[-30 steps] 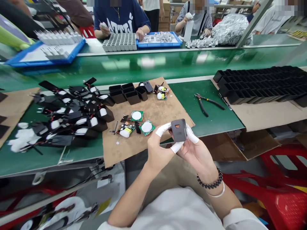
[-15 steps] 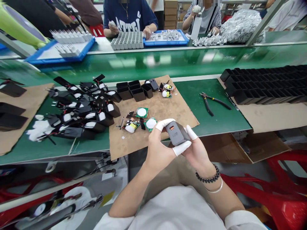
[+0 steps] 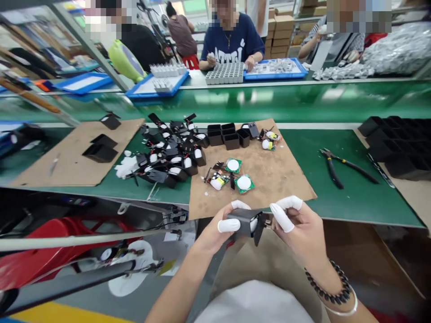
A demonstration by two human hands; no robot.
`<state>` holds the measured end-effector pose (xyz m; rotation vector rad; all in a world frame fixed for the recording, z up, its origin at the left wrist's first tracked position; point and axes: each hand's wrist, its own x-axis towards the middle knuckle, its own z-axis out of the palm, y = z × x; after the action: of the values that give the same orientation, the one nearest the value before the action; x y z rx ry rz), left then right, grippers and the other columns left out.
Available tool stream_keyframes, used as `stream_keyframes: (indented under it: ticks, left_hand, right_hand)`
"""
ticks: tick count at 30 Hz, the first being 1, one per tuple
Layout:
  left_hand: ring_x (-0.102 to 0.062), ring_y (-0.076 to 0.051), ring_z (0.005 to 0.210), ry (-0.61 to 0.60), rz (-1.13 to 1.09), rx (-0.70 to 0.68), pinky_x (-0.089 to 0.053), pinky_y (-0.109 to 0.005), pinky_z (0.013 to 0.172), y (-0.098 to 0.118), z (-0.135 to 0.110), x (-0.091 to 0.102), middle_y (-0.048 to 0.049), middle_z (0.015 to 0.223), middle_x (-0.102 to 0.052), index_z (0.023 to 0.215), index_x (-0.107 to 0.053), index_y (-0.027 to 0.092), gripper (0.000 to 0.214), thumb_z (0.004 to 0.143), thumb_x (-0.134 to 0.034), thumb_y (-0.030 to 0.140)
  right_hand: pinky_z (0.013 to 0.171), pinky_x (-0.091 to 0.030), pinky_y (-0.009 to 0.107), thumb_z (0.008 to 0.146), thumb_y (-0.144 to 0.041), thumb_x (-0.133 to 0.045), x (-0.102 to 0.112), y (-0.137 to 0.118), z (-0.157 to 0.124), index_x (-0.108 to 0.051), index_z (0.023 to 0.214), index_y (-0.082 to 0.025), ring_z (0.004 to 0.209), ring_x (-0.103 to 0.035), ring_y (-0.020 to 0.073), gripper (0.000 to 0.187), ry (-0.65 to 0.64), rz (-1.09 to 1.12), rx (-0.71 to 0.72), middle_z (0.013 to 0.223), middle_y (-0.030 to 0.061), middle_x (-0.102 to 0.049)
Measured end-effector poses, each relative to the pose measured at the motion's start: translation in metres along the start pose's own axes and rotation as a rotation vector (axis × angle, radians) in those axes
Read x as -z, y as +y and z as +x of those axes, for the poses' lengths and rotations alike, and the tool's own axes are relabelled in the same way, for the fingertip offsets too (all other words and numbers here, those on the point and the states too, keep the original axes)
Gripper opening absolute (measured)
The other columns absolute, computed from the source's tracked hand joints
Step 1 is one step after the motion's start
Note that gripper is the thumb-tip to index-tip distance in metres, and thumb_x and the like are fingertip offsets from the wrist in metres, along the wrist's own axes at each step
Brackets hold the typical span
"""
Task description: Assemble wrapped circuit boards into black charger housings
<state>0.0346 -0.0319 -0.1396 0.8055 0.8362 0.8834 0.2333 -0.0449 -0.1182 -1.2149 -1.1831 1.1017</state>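
Note:
In the middle foreground my left hand [image 3: 213, 231], white covers on its fingers, grips a black charger housing [image 3: 243, 218] lying sideways. Its opening faces right and shows something white inside. At that opening a black end cap [image 3: 258, 229] stands tilted away, metal prongs pointing right. My right hand [image 3: 301, 231], also with white finger covers, pinches at the prongs; its fingertips partly hide the contact. Beyond the hands, green circuit boards with white round pads [image 3: 244, 183] and a small assembly with yellow parts [image 3: 217, 181] lie on brown cardboard [image 3: 269, 179].
Left of the cardboard is a pile of black housings with wired caps [image 3: 171, 154]. Several open black housings [image 3: 232, 140] stand behind the boards. Cutting pliers [image 3: 336, 168] lie at right, near rows of housings [image 3: 397, 148]. Across the green conveyor [image 3: 269, 103] people work beside blue trays.
The housing has turned from showing its port face to lying sideways, its capped end toward the right. My right hand has moved from cupping it to the prongs. The view has swung left.

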Motion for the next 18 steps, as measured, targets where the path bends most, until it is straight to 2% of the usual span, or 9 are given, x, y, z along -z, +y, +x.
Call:
stream_keyframes:
  ticks: [3,4,6,8,10,12,15,17,18]
  left_hand:
    - [-0.068,-0.022,0.079,0.025,-0.165,0.056,-0.056,-0.03,0.073,-0.012,-0.003,0.006,-0.0087,0.088,-0.072,0.093,-0.074,0.017,0.053,0.059,-0.088,0.055]
    - [-0.069,-0.021,0.08,0.027,-0.212,0.073,-0.055,-0.03,0.075,-0.017,-0.003,0.007,-0.0085,0.089,-0.072,0.094,-0.074,0.016,0.051,0.061,-0.087,0.054]
    - [-0.068,-0.019,0.081,0.026,-0.263,0.091,-0.053,-0.027,0.077,-0.026,-0.001,0.01,-0.008,0.091,-0.073,0.096,-0.075,0.015,0.048,0.064,-0.087,0.049]
    - [-0.066,-0.017,0.078,0.017,-0.273,0.106,-0.05,-0.026,0.075,-0.032,0.001,0.012,-0.0078,0.091,-0.074,0.095,-0.076,0.014,0.047,0.062,-0.088,0.045]
    - [-0.066,-0.017,0.076,-0.001,-0.283,0.144,-0.05,-0.027,0.073,-0.036,0.002,0.015,-0.0093,0.09,-0.075,0.095,-0.077,0.014,0.048,0.062,-0.086,0.048]
    - [-0.069,-0.021,0.077,-0.09,-0.291,0.193,-0.05,-0.03,0.073,-0.038,0.001,0.016,-0.0137,0.092,-0.076,0.097,-0.078,0.012,0.056,0.062,-0.083,0.055]
    - [-0.074,-0.034,0.088,-0.312,-0.286,0.273,-0.052,-0.039,0.079,-0.043,-0.005,0.018,-0.0219,0.099,-0.077,0.101,-0.079,0.007,0.072,0.051,-0.086,0.057]
    - [-0.075,-0.038,0.091,-0.344,-0.288,0.296,-0.052,-0.042,0.083,-0.047,-0.011,0.018,-0.0219,0.098,-0.078,0.095,-0.079,0.007,0.072,0.039,-0.091,0.051]
    - [-0.075,-0.037,0.091,-0.306,-0.286,0.283,-0.052,-0.042,0.084,-0.047,-0.015,0.018,-0.0204,0.097,-0.079,0.092,-0.079,0.009,0.07,0.036,-0.093,0.048]
  right_hand:
    - [0.054,-0.056,0.024,0.09,-0.04,-0.076,-0.002,0.004,0.005,-0.072,0.088,-0.025,0.058,-0.067,0.0158,0.017,0.012,-0.01,0.125,0.068,0.0007,-0.07]
    - [0.056,-0.058,0.025,0.089,-0.039,-0.078,-0.003,0.006,0.007,-0.075,0.1,-0.026,0.062,-0.069,0.0166,0.017,-0.012,-0.036,0.195,0.079,0.0028,-0.074]
    - [0.058,-0.059,0.024,0.088,-0.035,-0.078,-0.004,0.009,0.011,-0.075,0.119,-0.029,0.069,-0.071,0.0171,0.032,-0.123,-0.13,0.343,0.097,0.0063,-0.076]
    - [0.057,-0.058,0.023,0.091,-0.031,-0.073,-0.004,0.012,0.014,-0.079,0.112,-0.029,0.066,-0.07,0.0164,0.022,-0.254,-0.219,0.449,0.094,0.0057,-0.076]
    - [0.055,-0.055,0.023,0.095,-0.031,-0.068,-0.005,0.013,0.016,-0.081,0.09,-0.027,0.061,-0.067,0.0159,0.014,-0.301,-0.237,0.438,0.079,0.0035,-0.073]
    - [0.051,-0.052,0.024,0.094,-0.038,-0.068,-0.008,0.015,0.018,-0.076,0.078,-0.024,0.056,-0.063,0.0162,0.023,-0.295,-0.168,0.264,0.068,0.0024,-0.069]
    - [0.041,-0.039,0.024,0.084,-0.057,-0.076,-0.023,0.021,0.02,-0.065,0.063,-0.02,0.045,-0.049,0.0133,0.044,-0.32,-0.006,-0.145,0.054,0.0003,-0.057]
    - [0.041,-0.032,0.023,0.075,-0.066,-0.08,-0.035,0.028,0.022,-0.059,0.058,-0.019,0.043,-0.04,0.0096,0.054,-0.37,0.091,-0.369,0.05,-0.0023,-0.048]
    - [0.042,-0.03,0.022,0.071,-0.068,-0.082,-0.04,0.033,0.023,-0.057,0.057,-0.019,0.043,-0.036,0.008,0.057,-0.395,0.126,-0.439,0.05,-0.0034,-0.046]
